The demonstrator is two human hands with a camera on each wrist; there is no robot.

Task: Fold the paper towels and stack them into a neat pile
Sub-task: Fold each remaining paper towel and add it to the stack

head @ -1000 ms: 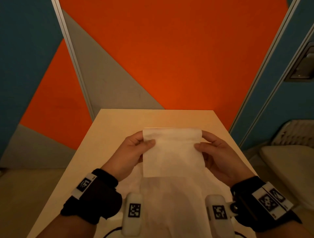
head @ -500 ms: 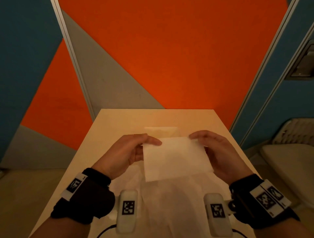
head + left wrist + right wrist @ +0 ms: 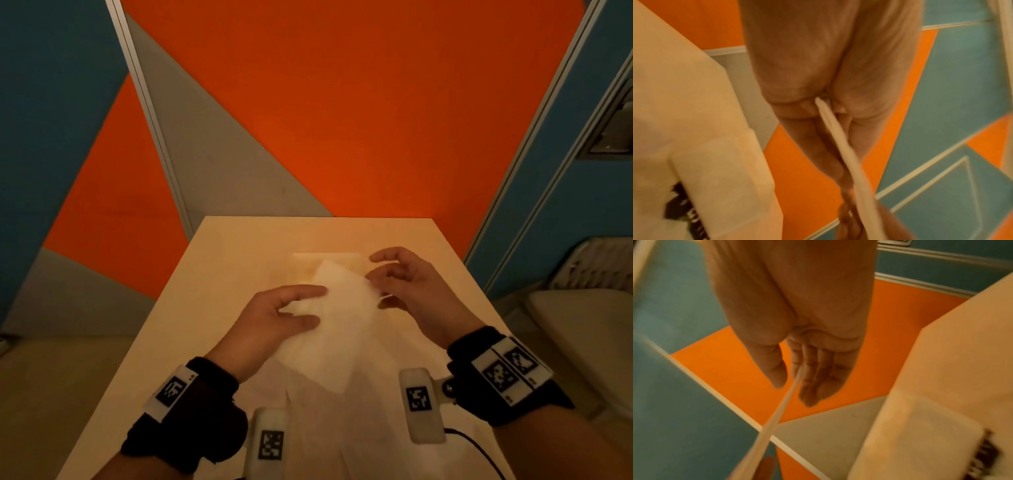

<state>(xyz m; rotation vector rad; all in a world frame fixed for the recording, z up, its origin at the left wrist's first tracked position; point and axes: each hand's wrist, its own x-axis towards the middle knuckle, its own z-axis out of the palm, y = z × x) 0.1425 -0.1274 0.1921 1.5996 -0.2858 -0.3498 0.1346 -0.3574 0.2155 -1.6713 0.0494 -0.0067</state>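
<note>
A pale table (image 3: 239, 260) stands against a wall of orange, grey and blue panels. Above its middle a folded towel (image 3: 339, 308) hangs tilted in the air, one corner raised toward the far edge. The left hand (image 3: 274, 318) pinches its near-left side, thumb on top and fingers beneath, and the left wrist view shows the sheet edge-on in that pinch. The right hand (image 3: 411, 287) has its fingers loosely spread and only lightly curled; the right wrist view shows the towel's edge running between thumb and fingers (image 3: 818, 374), but whether they press on it cannot be told. Just beyond lies a flat pile (image 3: 329, 262) of folded towels, and more unfolded sheets (image 3: 342, 428) lie nearer the person, their number unclear. The likely trouble: with one firm pinch the limp sheet could swing or fall open, and so land askew on the pile; a sliding set-down could also drag the top layer out of line. Counted: one towel in hand, one pile, two hands, one table.
</note>
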